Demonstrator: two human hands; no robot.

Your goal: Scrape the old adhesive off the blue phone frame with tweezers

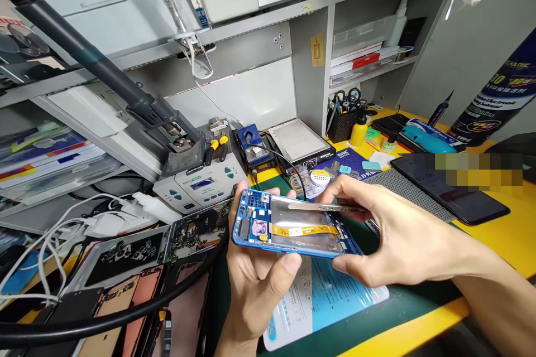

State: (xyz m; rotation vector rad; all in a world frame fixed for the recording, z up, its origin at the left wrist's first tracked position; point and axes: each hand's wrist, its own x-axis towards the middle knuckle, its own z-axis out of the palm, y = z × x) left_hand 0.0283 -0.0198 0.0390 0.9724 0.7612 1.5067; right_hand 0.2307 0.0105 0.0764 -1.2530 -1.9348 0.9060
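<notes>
My left hand (259,290) is closed around the left end of an opened blue smartphone (255,212), with the thumb along its near edge. The phone is held tilted, its inside facing me. An orange flex cable (312,231) crosses its bare silver battery bay. Slim metal tweezers (305,207) are gripped in my right hand (389,234) and lie across the far side of the bay. The thumb of that hand touches the phone's near right corner. Whether the tweezer tips touch anything is unclear.
Beneath the phone lies a blue-and-white sheet (343,295) on a green mat. A dark phone (452,189) lies at right, near a large spray can (494,95). At left are a grey control station (205,184), phone housings (142,301) and a thick black hose (125,321).
</notes>
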